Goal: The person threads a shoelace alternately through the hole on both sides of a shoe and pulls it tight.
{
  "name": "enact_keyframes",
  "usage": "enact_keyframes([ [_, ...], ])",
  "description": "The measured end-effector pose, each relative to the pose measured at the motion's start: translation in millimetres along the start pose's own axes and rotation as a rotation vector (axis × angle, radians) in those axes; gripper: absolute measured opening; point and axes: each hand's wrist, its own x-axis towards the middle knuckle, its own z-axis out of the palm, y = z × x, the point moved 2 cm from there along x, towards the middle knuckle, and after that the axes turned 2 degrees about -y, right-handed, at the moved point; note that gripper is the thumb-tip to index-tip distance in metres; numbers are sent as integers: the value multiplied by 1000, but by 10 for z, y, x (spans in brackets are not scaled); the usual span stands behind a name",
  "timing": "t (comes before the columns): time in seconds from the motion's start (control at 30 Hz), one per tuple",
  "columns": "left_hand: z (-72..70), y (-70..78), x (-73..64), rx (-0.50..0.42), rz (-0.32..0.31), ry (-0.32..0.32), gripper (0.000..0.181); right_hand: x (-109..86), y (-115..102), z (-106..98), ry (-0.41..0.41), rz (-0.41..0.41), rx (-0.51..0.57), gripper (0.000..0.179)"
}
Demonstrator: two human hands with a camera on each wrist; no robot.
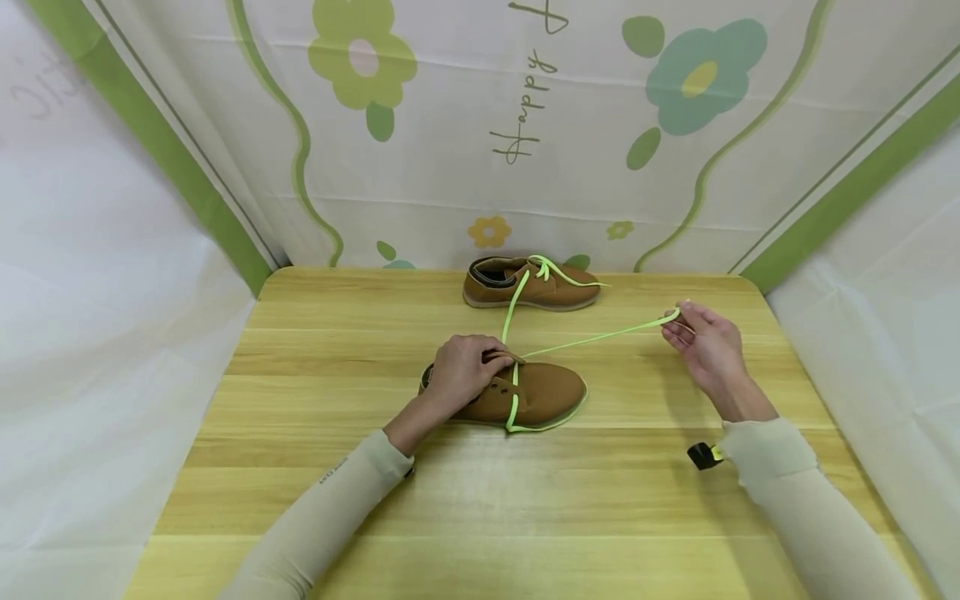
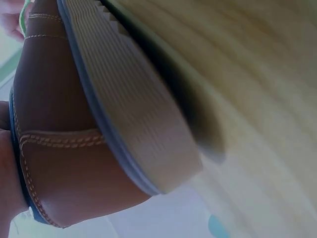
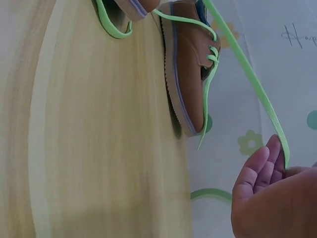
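A brown lace-up shoe [image 1: 555, 385] sits on the table with its toe to the right. My left hand [image 1: 459, 373] lies over its opening and pinches the eyelet flap between thumb and fingers. Bright green shoelace [image 1: 600, 337] runs taut from the flap to my right hand [image 1: 711, 348], raised at the right, whose fingertips pinch its end. Another stretch of lace crosses the vamp and loops along the near side of the sole. In the left wrist view the shoe's heel and ridged sole [image 2: 129, 109] fill much of the picture, hiding most of the fingers.
A second brown shoe [image 1: 573, 289], its green lace tied, stands at the table's back edge against a flowered cloth [image 1: 435, 183]. One lace stretch reaches from it toward the near shoe. The wooden table [image 1: 480, 533] spreads in front. White cloth walls flank both sides.
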Motion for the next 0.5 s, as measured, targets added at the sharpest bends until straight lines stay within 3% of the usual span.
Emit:
enact_keyframes([
  [0.33, -75, 29, 1, 10, -35, -85, 6, -138, 33, 343, -159, -148, -204, 10],
  [0.4, -103, 42, -18, 17, -29, -65, 8, -169, 42, 407, -171, -171, -277, 13],
  [0.5, -151, 58, -69, 31, 23, 22, 12, -217, 50, 496, -197, -197, -379, 18],
])
